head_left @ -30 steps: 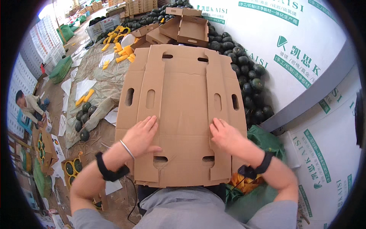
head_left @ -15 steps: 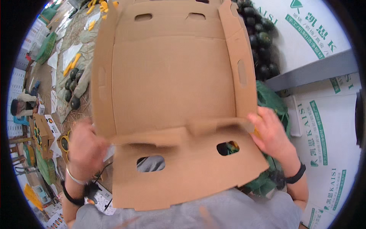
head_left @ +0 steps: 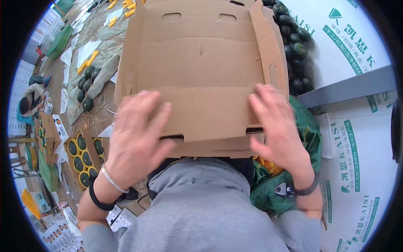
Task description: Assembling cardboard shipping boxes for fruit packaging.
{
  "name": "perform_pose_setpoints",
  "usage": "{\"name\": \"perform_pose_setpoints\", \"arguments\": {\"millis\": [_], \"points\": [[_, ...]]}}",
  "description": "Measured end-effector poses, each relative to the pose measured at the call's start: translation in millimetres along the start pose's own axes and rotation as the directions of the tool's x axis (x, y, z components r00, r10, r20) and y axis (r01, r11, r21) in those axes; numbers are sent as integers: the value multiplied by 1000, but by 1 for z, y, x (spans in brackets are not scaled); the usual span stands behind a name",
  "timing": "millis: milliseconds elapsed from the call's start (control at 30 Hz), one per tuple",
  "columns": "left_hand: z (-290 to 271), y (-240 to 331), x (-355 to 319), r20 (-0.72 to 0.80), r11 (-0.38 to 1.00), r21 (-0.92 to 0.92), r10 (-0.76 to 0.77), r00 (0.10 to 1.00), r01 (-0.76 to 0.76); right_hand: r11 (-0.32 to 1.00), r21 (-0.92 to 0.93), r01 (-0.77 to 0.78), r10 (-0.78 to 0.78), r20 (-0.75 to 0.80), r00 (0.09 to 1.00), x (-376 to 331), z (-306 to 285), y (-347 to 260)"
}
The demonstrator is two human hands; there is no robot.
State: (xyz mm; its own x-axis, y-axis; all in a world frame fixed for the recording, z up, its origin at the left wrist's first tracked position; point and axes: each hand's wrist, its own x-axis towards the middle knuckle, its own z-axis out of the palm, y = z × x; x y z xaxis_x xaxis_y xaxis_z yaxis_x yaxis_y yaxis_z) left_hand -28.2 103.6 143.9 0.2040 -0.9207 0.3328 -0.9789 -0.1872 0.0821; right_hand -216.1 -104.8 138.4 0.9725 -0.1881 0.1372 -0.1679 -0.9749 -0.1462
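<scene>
Near flap [head_left: 205, 110] has swung up from where it hung out toward the grey shirt [head_left: 201, 201], and now it's folded inward over the box's close end. It's all plain brown cardboard, smooth and matte with crease lines, slotted holes and upright side walls. The box [head_left: 197, 63] sits right in front of the person's belly. Left hand [head_left: 136, 132] and right hand [head_left: 279, 126] are open, fingers loosely spread over the near corners, gripping nothing; too blurry to tell if they're actually touching.
</scene>
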Motion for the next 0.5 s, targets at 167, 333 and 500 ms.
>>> {"name": "perform_pose_setpoints", "arguments": {"millis": [167, 333, 500], "points": [[15, -19, -1, 597, 980, -181, 181, 782, -89, 958, 189, 214, -283, 535, 796, 14, 20, 6], [-33, -46, 3, -156, 496, -850, 87, 984, -179, 935, 327, 137, -195, 149, 969, 16, -20, 52], [-22, -108, 9, -119, 242, -970, -514, 850, 10, 837, 308, -453, 520, -188, 833, 12, -13, 39]]}}
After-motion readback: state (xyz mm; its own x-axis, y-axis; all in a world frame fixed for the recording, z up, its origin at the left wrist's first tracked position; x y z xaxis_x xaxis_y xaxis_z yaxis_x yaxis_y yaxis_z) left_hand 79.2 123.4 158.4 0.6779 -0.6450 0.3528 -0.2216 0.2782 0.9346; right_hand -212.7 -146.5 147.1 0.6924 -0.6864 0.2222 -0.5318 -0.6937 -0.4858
